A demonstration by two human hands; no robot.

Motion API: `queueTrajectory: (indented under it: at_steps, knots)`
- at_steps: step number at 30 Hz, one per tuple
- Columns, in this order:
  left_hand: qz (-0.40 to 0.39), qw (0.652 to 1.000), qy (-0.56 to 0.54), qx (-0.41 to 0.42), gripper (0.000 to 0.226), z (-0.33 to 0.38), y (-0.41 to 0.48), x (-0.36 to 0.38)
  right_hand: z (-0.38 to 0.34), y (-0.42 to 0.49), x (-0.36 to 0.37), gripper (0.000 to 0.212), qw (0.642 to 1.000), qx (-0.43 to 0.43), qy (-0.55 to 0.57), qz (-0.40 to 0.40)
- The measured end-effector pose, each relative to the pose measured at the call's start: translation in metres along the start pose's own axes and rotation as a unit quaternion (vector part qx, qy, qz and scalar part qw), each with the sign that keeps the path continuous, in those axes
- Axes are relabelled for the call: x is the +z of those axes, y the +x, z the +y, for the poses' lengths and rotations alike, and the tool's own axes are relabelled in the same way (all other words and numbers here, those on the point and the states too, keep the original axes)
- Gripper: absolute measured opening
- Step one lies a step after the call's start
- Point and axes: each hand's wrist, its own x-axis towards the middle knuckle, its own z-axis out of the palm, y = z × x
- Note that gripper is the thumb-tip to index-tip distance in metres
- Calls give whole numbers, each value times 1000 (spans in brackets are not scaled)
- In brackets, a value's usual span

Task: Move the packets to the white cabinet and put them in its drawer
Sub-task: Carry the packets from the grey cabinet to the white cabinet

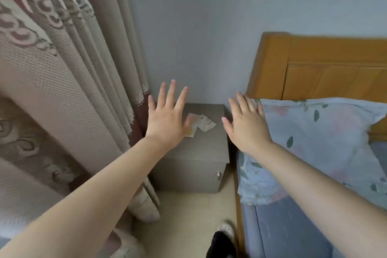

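Several small pale packets (201, 123) lie in a loose pile on top of a low grey bedside cabinet (201, 148) that stands in the corner. My left hand (167, 117) hovers over the cabinet's left side with its fingers spread, holding nothing; its thumb covers part of the packets. My right hand (247, 123) is held flat with fingers apart to the right of the cabinet, over the pillow's edge, also holding nothing. No white cabinet is in view.
A patterned beige curtain (69, 73) hangs close on the left. A bed with a floral pillow (318, 142) and an orange wooden headboard (326, 65) fills the right. A small metal knob (218, 174) sits on the cabinet front. My foot in a white shoe (227, 228) shows below.
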Motion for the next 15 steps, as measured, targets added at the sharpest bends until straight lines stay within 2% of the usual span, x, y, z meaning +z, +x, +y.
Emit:
queueTrajectory:
  at_steps: [4, 8, 12, 15]
  knots:
    - [-93, 994, -25, -57, 71, -4, 89, 87, 26, 110, 79, 59, 998, -25, 13, -64]
    - [-168, 980, -59, -93, 72, -13, 149, 166, 31, 182, 154, 57, 990, -54, 27, -129]
    - [-223, 960, -116, -119, 68, -39, 175, 259, 26, 225, 236, 58, 979, -58, 30, -195]
    - [-288, 944, -119, -107, 66, -55, 174, 333, 20, 245, 299, 59, 963, -64, 12, -262]
